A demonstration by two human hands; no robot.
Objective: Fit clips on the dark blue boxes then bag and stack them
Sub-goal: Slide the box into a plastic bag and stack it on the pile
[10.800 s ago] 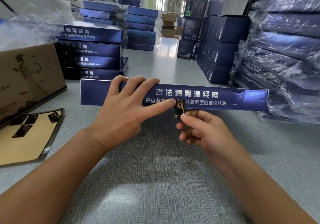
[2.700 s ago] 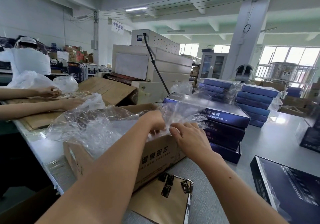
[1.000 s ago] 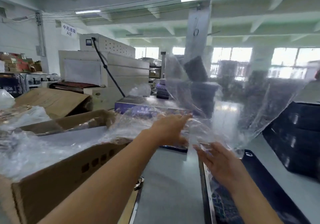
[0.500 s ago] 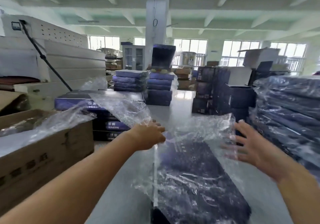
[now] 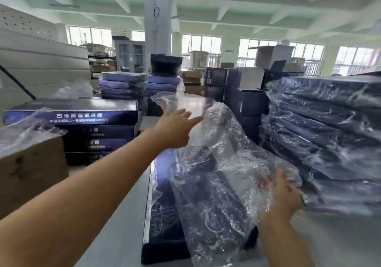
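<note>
Lengthwise, dark blue box (image 5: 162,215) runs away from viewer under plastic bag (image 5: 222,174); left hand (image 5: 175,128) spread, right hand (image 5: 284,196) gripping bag.

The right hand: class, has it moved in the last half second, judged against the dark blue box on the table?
Yes. The right hand has dropped from above the box's far end to beside the dark blue box, under the plastic bag.
</note>
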